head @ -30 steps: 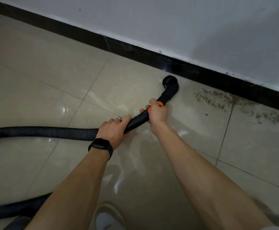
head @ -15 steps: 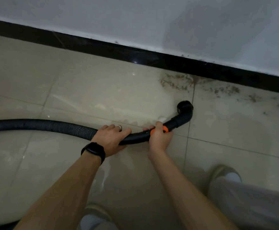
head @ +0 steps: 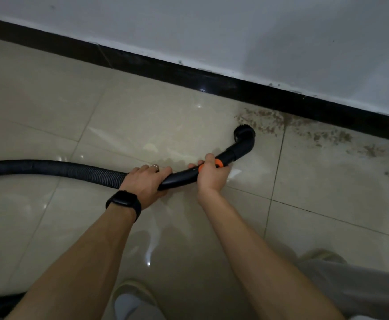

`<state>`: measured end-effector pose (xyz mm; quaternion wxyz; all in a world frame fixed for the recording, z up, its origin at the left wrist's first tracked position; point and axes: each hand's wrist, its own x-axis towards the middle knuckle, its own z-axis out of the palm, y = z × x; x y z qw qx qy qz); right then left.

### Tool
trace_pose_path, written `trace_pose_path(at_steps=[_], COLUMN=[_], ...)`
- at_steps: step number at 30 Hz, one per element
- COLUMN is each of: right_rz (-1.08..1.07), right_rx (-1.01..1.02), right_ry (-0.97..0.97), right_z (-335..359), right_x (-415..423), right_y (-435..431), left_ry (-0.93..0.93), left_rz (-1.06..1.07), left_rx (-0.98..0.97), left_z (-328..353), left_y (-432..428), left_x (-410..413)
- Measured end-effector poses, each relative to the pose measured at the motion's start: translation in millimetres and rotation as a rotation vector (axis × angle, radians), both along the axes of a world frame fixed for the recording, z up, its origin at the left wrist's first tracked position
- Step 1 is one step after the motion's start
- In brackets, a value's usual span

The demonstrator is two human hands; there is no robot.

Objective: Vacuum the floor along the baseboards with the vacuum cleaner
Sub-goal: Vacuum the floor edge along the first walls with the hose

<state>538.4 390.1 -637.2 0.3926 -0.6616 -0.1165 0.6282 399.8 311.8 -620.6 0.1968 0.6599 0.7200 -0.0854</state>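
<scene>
Glossy floor tiles [head: 142,116] meet a black baseboard [head: 212,80], crumbs [head: 272,122] strewn along it. The left hand [head: 146,183] wraps the ribbed hose [head: 73,168]; the right hand [head: 212,177] clenches the stiff tube [head: 180,176] at its orange collar [head: 218,162] — nozzle [head: 244,133] down beside the crumbs. The hose looks light, springy — best steered from the tube.

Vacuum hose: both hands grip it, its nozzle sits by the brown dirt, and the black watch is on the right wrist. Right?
One slip: the black watch is on the left wrist, as the head view shows. The left hand and right hand do grip the vacuum hose, its nozzle by the brown dirt.
</scene>
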Motion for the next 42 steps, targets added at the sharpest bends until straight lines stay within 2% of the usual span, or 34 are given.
trace_pose_path(at_steps=[23,36,42], right_rz=[0.223,-0.073,-0.112], right_rx=[-0.007,-0.025,-0.027], right_ry=[-0.031,-0.079,-0.105], right_z=[-3,-5,-5], right_x=[-22,44,57], right_y=[46,-8,-6], left_ry=[-0.007,0.026,-0.018], left_rz=[0.111,-0.221,-0.199], left_rx=[0.066,-0.033,-0.023], left_z=[-8,-7,-7], left_y=[17,8,10], left_x=[-4,34,50])
